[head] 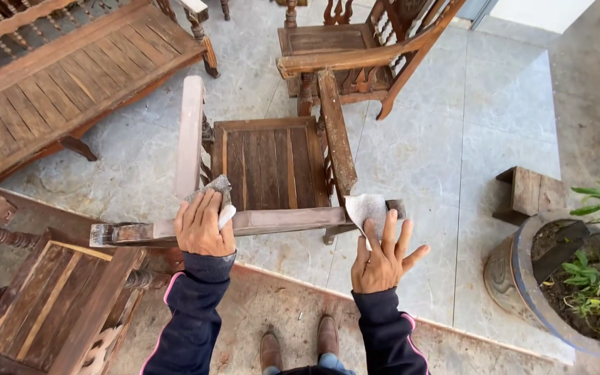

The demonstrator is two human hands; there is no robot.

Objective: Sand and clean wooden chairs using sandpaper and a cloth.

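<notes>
The left hand (204, 226) covers most of its grey sandpaper (218, 189). The long bench (57, 90) runs off the top and left edges. The plant pot (557, 292) is cut by the right edge. The chair (50, 312) at bottom left is only partly seen.

1. Both arms, in dark sleeves with pink trim, reach forward from the body toward the top rail of the wooden chair (272, 221).
2. The left hand (203, 226) lies palm down on that rail toward its left end, fingers curled over the far edge.
3. The right hand (382, 258) hovers at the rail's right end, fingers spread; thumb and forefinger seem pinched together.
</notes>
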